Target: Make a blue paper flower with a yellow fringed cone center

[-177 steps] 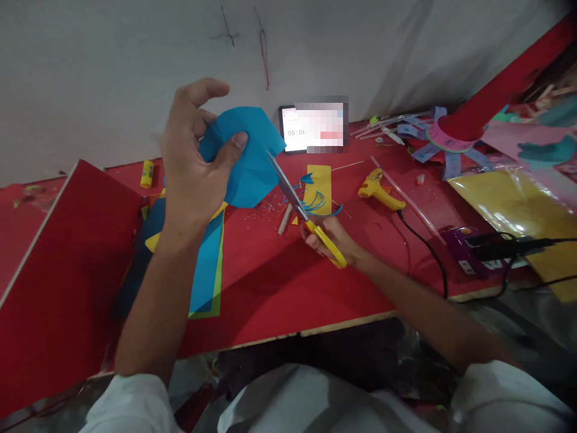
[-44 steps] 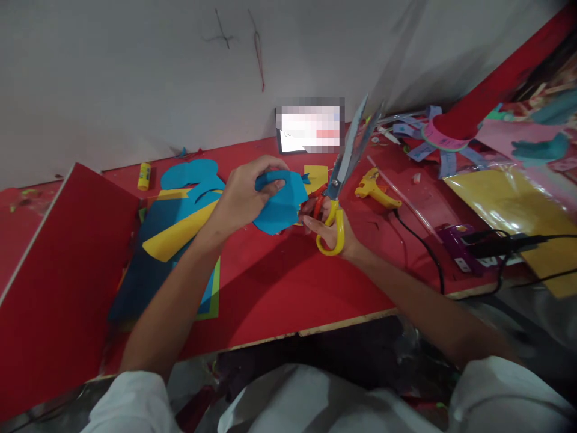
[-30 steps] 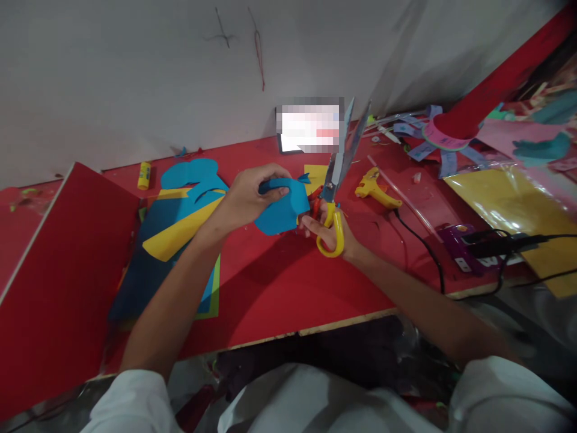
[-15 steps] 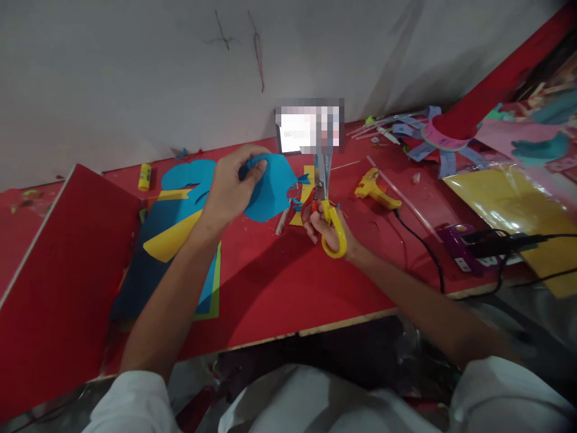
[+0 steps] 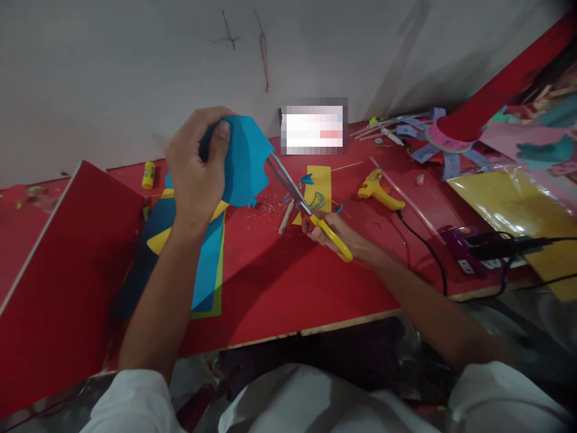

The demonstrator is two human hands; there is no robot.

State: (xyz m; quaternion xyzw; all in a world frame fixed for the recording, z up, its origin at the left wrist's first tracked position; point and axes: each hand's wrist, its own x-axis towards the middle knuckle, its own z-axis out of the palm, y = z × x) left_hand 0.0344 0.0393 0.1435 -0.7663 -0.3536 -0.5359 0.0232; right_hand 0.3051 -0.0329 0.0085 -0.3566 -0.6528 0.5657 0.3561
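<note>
My left hand is closed on a folded blue paper piece, held up above the red table. My right hand grips yellow-handled scissors. Their blades point up and left, with the tips touching the blue paper's right edge. Thin blue paper curls and a small yellow sheet lie on the table just behind the scissors.
Blue and yellow paper sheets lie under my left forearm. A red board leans at the left. A glue stick, a yellow glue gun with black cord, a purple power strip and a red tube with paper craft surround the area.
My left hand lifted the blue paper up and to the left. The scissors swung down from pointing upward, and their tips now meet the paper's edge.
</note>
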